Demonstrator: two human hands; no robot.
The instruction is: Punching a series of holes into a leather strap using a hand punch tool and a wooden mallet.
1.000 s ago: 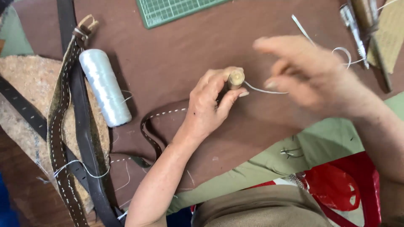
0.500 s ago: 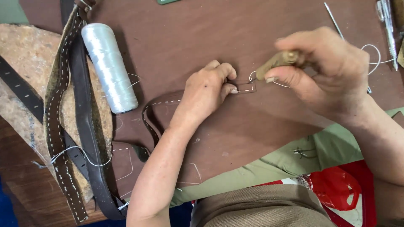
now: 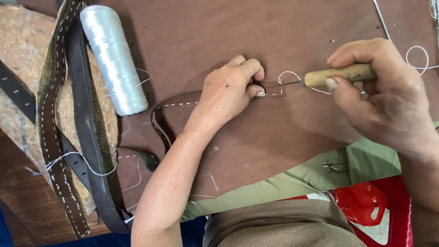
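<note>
Head view: a thin brown leather strap (image 3: 273, 89) lies flat on the brown desk (image 3: 219, 41), with a row of white stitches along it. The left hand (image 3: 231, 89) is curled tight and pins the strap's end down with fingers and thumb. The right hand (image 3: 377, 84) is closed around the wooden handle of an awl (image 3: 338, 74), and its thin metal tip now touches the strap just beside the left thumb. A second ago the right hand was open and up in the air, and the wooden handle was by the left hand. Half a second ago the right hand had the handle but held it higher. So the tool has come down to the strap, and it looks like a new hole is about to be poked. White thread (image 3: 288, 75) loops beside the tip. Farther left sit a white thread spool (image 3: 114, 59) and some stitched belts (image 3: 59, 137).
</note>
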